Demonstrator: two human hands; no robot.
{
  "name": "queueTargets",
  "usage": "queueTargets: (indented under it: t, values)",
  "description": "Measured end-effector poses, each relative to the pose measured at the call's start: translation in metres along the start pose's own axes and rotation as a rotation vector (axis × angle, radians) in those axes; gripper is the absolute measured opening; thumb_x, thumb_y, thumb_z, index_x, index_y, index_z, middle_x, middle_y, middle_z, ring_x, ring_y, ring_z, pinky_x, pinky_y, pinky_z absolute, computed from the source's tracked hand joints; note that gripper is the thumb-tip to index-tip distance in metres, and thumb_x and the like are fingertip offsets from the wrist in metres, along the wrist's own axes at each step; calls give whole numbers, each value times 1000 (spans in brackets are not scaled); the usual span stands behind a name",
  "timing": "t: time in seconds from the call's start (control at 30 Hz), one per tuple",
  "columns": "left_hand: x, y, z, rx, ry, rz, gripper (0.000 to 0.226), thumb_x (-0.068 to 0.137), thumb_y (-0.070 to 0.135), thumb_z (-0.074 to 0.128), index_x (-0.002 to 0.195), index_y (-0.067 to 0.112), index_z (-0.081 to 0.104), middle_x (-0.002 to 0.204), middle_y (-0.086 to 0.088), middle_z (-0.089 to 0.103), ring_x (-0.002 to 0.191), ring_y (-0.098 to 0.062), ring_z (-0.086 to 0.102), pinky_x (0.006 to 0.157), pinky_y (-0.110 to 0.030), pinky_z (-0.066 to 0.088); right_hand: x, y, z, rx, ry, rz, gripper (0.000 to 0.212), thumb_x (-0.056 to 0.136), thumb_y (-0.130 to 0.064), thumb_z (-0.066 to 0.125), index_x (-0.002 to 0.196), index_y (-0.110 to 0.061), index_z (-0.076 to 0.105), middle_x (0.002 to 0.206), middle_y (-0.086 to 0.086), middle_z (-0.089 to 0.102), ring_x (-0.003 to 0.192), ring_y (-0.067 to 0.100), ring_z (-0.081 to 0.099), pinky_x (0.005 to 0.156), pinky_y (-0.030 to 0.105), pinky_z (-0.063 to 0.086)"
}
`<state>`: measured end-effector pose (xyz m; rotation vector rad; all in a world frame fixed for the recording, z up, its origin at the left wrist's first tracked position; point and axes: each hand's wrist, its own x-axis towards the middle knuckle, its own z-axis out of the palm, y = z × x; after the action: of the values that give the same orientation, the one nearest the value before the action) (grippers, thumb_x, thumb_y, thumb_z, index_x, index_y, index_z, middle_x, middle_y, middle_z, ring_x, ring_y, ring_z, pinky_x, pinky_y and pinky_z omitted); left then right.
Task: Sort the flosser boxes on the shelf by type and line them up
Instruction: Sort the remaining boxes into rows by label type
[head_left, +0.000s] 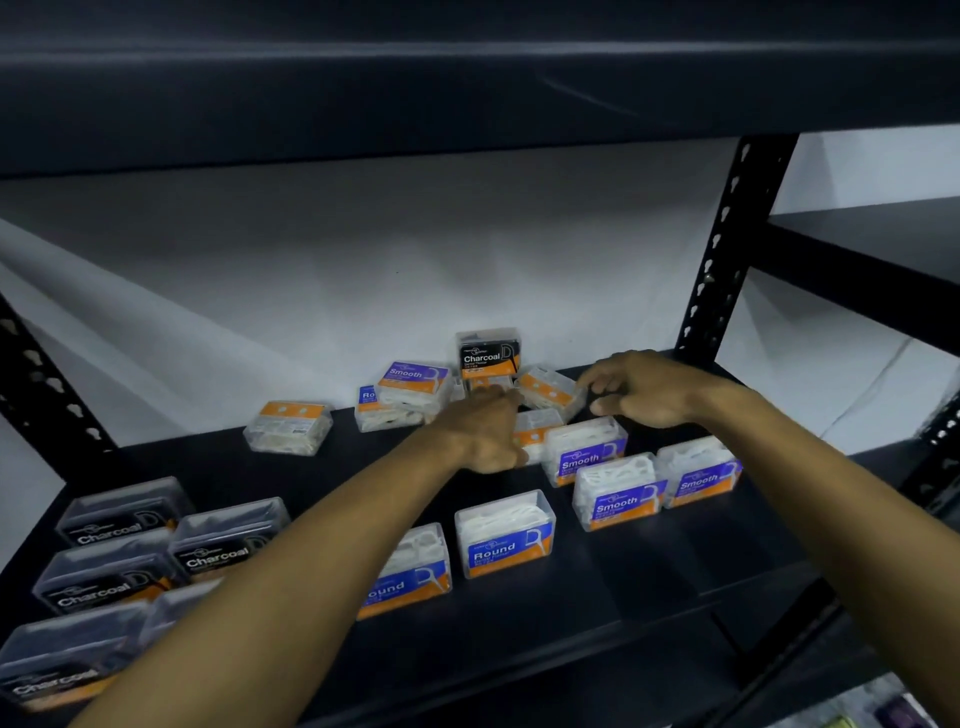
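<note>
Clear flosser boxes on black shelf, partly grouped by label

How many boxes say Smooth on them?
4. Three Smooth boxes sit grouped at the right front, and one lies on the pile at the back. More may hide in that pile, where some labels face away.

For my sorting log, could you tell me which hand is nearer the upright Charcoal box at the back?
Left. The left hand reaches just below the upright Charcoal box; the right hand hovers farther off to its right.
</note>
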<state>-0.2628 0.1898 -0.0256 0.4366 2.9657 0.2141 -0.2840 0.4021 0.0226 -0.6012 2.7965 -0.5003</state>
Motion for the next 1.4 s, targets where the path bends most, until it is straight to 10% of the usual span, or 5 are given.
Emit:
queueTargets:
  t: [0.2, 0.53, 0.8, 0.93, 1.4]
  values:
    - [24, 14, 2, 130, -81, -13, 63, 82, 37, 69, 136, 15, 46, 127, -6, 57, 110, -24, 58, 79, -30, 44, 32, 2, -8, 3, 70, 68, 33, 95, -26, 50, 128, -20, 55, 137, 2, 50, 123, 20, 47, 98, 28, 36]
    - [3, -17, -15, -81, 89, -87, 85, 63, 43, 82, 139, 26, 46, 128, -4, 50, 115, -26, 51, 97, -41, 47, 104, -3, 17, -83, -79, 190, 47, 91, -45, 52, 118, -7, 59, 120, 11, 60, 102, 26, 60, 84, 35, 50]
    - [-24, -43, -40, -391, 141, -142, 35, 59, 49, 65, 88, 29, 61, 91, 3, 63, 79, -13, 61, 60, -26, 43, 113, -12, 29, -25, -89, 246, 58, 71, -46, 76, 111, -8, 56, 97, 6, 58, 86, 22, 59, 59, 28, 44]
    - [-32, -52, -39, -818, 77, -177, 42, 79, 30, 65, 120, 20, 62, 109, -2, 66, 84, -17, 71, 80, -35, 58, 110, -11, 27, -24, -69, 241, 62, 72, -41, 76, 118, -6, 55, 103, 8, 60, 86, 22, 59, 50, 26, 42]
    - [-58, -63, -38, -1736, 48, -157, 43, 97, 33, 34, 113, 1, 57, 105, -28, 67, 91, -41, 68, 66, -38, 59, 68, -6, -10, 859, -20, -18, 27, 94, -28, 52, 117, -16, 60, 107, 9, 61, 103, 28, 57, 88, 42, 51]
